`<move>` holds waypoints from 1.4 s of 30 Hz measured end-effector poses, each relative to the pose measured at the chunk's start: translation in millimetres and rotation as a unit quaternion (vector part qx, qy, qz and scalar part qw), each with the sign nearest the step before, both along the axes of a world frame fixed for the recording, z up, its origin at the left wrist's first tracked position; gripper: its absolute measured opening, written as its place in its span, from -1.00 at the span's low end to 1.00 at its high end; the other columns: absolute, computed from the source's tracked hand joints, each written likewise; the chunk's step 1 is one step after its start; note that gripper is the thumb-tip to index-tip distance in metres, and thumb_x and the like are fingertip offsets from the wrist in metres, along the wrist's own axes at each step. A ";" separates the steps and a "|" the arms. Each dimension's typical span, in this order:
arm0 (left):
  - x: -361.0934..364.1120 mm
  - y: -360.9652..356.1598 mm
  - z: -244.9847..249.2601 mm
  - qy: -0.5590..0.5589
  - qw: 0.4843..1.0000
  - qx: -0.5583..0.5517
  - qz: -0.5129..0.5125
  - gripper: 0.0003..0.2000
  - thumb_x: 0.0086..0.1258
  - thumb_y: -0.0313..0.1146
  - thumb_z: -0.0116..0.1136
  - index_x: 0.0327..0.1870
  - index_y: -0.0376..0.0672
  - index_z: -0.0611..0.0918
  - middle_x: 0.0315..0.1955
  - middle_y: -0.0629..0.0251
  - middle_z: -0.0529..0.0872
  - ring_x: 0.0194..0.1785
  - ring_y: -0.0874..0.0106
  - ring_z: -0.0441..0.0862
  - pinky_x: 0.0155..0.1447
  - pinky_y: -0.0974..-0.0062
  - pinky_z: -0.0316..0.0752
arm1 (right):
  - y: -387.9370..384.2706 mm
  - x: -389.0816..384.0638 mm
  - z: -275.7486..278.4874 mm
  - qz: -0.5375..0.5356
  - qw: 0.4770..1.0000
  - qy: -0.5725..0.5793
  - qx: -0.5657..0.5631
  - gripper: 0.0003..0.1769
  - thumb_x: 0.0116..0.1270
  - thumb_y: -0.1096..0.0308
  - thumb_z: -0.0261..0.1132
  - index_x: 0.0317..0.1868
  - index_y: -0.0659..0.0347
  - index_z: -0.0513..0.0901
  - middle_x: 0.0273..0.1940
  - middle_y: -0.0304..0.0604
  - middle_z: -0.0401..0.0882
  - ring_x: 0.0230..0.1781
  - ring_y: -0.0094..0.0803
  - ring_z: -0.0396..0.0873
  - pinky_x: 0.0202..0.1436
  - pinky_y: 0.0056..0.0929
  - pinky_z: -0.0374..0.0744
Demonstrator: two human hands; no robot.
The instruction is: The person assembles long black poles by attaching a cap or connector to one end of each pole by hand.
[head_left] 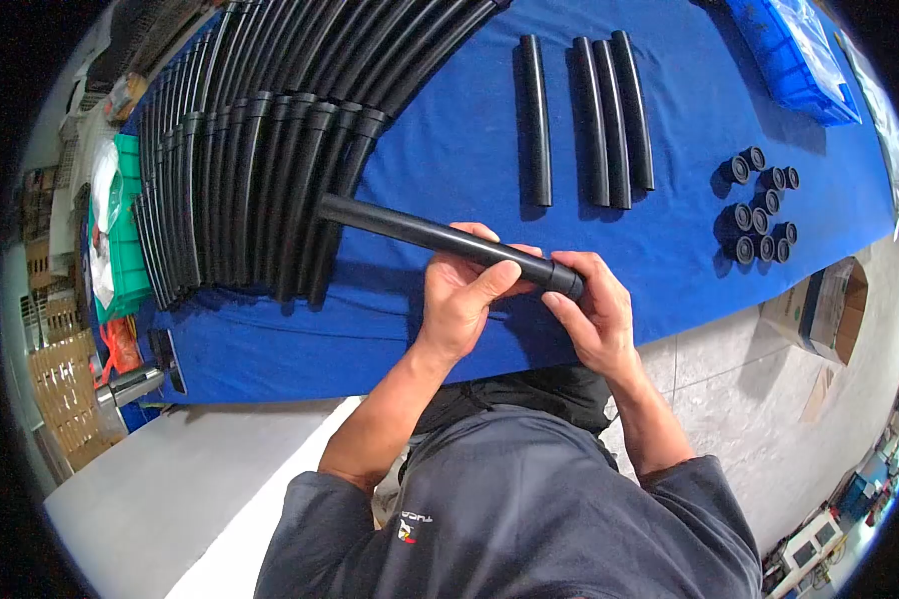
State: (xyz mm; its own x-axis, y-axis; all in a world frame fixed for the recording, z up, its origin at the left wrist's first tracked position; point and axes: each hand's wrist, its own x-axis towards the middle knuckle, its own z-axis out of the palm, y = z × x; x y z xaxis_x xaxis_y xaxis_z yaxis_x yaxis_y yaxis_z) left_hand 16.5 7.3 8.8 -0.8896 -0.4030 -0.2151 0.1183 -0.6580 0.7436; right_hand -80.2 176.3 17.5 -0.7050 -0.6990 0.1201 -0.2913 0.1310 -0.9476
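A black plastic tube [420,231] is held slantwise over the blue cloth, its far end up to the left near the stacked tubes. My left hand [461,298] is closed round its middle, thumb on top. At the right end sits a short black end cap [565,282], wider than the tube. The fingers and thumb of my right hand [599,311] grip this cap from both sides. Whether the cap is fully seated cannot be made out.
Many capped black tubes [255,190] lie in rows at the left. Several plain tubes [591,120] lie at the back middle. Loose black caps [759,218] are grouped at the right. A blue crate [804,60], a green crate [125,230] and a cardboard box [819,311] stand around the blue table [449,130].
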 end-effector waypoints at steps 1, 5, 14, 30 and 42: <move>0.4 0.0 -0.5 -0.003 1.000 -0.005 -0.006 -0.66 0.45 -0.55 0.30 0.14 -0.20 0.43 -0.02 -0.14 0.75 0.11 0.09 0.77 0.14 0.12 0.80 | 0.3 0.1 0.2 0.003 1.000 0.003 0.000 -0.56 0.31 0.43 0.45 0.16 0.37 0.59 -0.03 0.05 0.67 -0.06 -0.14 0.69 0.04 -0.31 0.61; -1.3 1.9 -2.6 -0.015 1.000 -0.007 0.003 -0.66 0.44 -0.52 0.32 0.12 -0.22 0.45 -0.03 -0.11 0.76 0.10 0.11 0.77 0.14 0.12 0.79 | -1.4 -0.8 1.9 0.000 1.000 0.015 -0.006 -0.57 0.32 0.44 0.44 0.15 0.37 0.59 -0.05 0.06 0.66 -0.06 -0.13 0.69 0.04 -0.31 0.61; -1.1 -1.0 -0.4 -0.024 0.999 -0.021 -0.025 -0.74 0.45 -0.47 0.35 0.02 -0.25 0.51 -0.03 -0.06 0.76 0.08 0.19 0.78 0.15 0.16 0.79 | 1.6 1.5 0.0 -0.003 1.000 0.004 -0.001 -0.55 0.29 0.40 0.48 0.15 0.33 0.61 -0.10 0.02 0.66 -0.12 -0.16 0.69 -0.01 -0.34 0.60; 4.6 -7.1 -14.7 0.081 0.992 0.098 0.020 -0.64 0.43 -0.46 0.37 0.16 -0.10 0.50 0.06 -0.06 0.74 0.22 -0.06 0.69 0.18 -0.01 0.77 | 5.0 -4.5 9.7 -0.011 0.996 -0.077 0.046 -0.58 0.22 0.30 0.58 0.02 0.28 0.67 -0.30 -0.12 0.69 -0.32 -0.37 0.67 -0.21 -0.40 0.59; 2.8 -10.2 -11.7 0.082 0.990 0.117 0.004 -0.67 0.43 -0.49 0.33 0.15 -0.10 0.51 0.08 -0.08 0.73 0.25 -0.05 0.68 0.24 -0.04 0.72 | 5.3 -4.7 20.0 -0.003 0.998 -0.012 0.057 -0.51 0.20 0.36 0.60 0.09 0.28 0.62 -0.25 -0.13 0.70 -0.22 -0.41 0.69 -0.12 -0.39 0.63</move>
State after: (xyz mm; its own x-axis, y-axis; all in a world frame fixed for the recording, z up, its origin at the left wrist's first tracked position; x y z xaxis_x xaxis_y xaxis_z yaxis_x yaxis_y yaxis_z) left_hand 19.3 -2.9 -2.9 -0.9172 -0.3665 -0.1562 0.2306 -0.8081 0.5420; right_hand -84.9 181.6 37.5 -0.7103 -0.7036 0.0222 -0.2674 0.2405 -0.9331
